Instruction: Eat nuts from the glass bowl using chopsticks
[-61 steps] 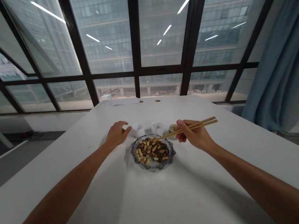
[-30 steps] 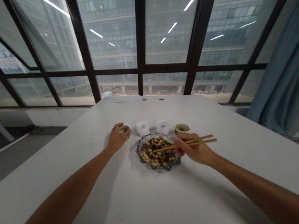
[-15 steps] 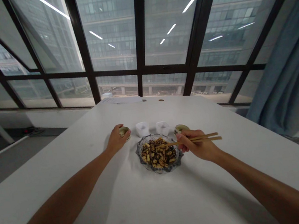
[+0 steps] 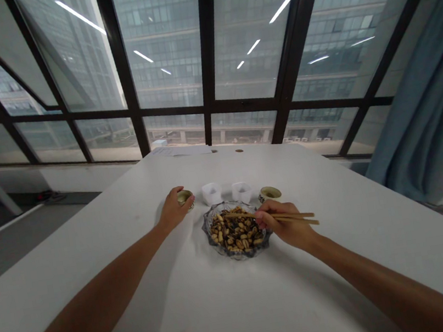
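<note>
Two bare forearms stretched from the near edge across the white desk [image 4: 226, 309], well apart from each other. Between them, past a bare stretch of desk, sat a scalloped glass dish [image 4: 217, 247] filled with pale nuts and dark seeds [image 4: 235, 234]. The right hand [image 4: 286, 229] rested at the dish's right rim, knuckles up and fingers closed around a pair of wooden chopsticks [image 4: 291, 216]. Their tips reached left over the heap, and the butts pointed out to the right, almost level. Whether the tips pinched anything was too small to tell. The left hand [image 4: 171, 210] lay on the desk left of the dish, thumb and fingers curled around a small tan cup [image 4: 185, 196]. Just behind the dish, nothing blocking them, stood two white cups [image 4: 212, 193] side by side and a second tan cup [image 4: 270, 193] close behind the right hand. Farther off, papers [image 4: 177, 150] lay at the desk's far edge, beneath dark-framed windows [image 4: 212, 106]. A blue curtain [image 4: 424, 102] hung at the right.
</note>
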The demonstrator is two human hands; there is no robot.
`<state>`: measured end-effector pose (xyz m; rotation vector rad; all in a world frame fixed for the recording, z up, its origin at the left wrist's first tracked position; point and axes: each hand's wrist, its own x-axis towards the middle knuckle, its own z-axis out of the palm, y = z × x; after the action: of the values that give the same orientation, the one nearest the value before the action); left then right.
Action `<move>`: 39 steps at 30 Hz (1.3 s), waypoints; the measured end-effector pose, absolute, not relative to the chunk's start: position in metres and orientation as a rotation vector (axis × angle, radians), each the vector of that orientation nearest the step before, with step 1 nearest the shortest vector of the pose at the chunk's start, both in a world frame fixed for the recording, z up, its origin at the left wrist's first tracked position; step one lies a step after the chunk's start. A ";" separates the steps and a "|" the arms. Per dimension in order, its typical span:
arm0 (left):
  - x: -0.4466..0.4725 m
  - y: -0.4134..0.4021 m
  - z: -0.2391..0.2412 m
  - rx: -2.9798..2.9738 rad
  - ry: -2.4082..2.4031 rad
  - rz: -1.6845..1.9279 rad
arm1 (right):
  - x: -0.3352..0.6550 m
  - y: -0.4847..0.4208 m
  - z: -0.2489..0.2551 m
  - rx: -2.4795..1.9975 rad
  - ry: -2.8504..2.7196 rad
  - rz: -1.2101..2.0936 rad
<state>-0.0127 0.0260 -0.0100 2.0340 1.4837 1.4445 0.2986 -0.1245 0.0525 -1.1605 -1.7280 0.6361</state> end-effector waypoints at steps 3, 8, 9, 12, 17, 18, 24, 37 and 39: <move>-0.013 0.026 -0.010 2.034 1.479 1.439 | 0.299 -0.124 0.050 -1.169 -1.788 0.553; -0.012 0.025 -0.009 2.039 1.479 1.438 | 0.295 -0.127 0.053 -1.183 -1.837 0.441; -0.012 0.024 -0.009 2.038 1.483 1.435 | 0.295 -0.127 0.053 -1.185 -1.849 0.426; -0.012 0.024 -0.009 2.025 1.503 1.416 | 0.295 -0.127 0.052 -1.202 -1.862 0.427; -0.013 0.025 -0.010 2.027 1.500 1.415 | 0.296 -0.125 0.048 -1.199 -1.838 0.429; -0.013 0.026 -0.010 2.026 1.497 1.414 | 0.296 -0.125 0.048 -1.202 -1.831 0.423; -0.012 0.026 -0.010 2.022 1.476 1.416 | 0.292 -0.127 0.050 -1.196 -1.847 0.408; -0.012 0.025 -0.010 2.055 1.511 1.401 | 0.295 -0.122 0.049 -1.172 -1.592 0.616; -0.011 0.024 -0.009 2.032 1.529 1.389 | 0.296 -0.119 0.053 -1.132 -1.454 0.688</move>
<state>-0.0110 0.0245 -0.0095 2.0320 1.5287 1.3887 0.2957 -0.1189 0.0534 -1.1320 -1.4542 0.6882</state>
